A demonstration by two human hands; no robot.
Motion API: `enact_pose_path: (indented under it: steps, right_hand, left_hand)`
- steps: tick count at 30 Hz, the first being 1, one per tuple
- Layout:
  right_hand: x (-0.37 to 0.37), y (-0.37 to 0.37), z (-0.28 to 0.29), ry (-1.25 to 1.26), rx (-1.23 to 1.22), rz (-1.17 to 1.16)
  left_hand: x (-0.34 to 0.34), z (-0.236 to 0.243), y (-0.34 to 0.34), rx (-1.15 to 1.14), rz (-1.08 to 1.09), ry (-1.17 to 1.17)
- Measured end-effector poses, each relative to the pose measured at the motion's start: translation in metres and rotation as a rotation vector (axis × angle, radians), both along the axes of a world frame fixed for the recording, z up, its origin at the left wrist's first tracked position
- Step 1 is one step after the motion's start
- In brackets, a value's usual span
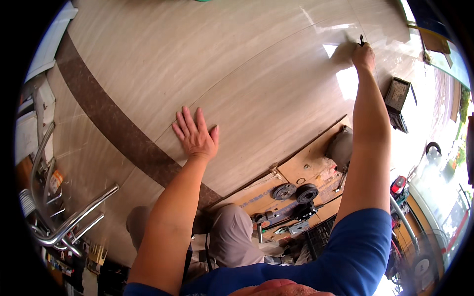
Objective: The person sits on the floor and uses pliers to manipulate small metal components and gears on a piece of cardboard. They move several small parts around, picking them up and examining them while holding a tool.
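My right hand is stretched far out at the upper right, closed round a small black tool. Only the tool's dark tip shows past my fingers, so its exact kind cannot be made out. My left hand is held palm down over the beige tiled floor, fingers spread, with nothing in it. Whether it rests on the tiles or hovers just above them is unclear. Below and right of my right hand, beside the forearm, lies an open black case.
Flattened cardboard near my knees carries a dark pulley wheel, a second round disc, a grey metal housing and several small parts. Bent chrome tubing stands at the left. A dark brown strip crosses the tiles.
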State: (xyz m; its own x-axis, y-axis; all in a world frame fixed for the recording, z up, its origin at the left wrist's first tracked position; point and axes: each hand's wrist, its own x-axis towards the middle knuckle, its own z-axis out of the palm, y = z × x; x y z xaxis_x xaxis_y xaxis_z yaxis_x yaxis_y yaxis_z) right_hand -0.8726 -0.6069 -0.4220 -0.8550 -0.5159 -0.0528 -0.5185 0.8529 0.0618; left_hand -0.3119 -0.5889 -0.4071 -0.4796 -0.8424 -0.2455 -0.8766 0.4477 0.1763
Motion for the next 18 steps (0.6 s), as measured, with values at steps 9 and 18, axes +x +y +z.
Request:
enact_pose_path:
  steps: [9, 18]
  right_hand:
    - [0.298, 0.112, 0.067, -1.364, -1.354, -0.502]
    - [0.474, 0.292, 0.157, -1.449, -1.606, -0.599]
  left_hand:
    - [0.0, -0.001, 0.005, -0.012, 0.032, -0.113]
    - [0.011, -0.029, 0.017, -0.239, 0.006, 0.089]
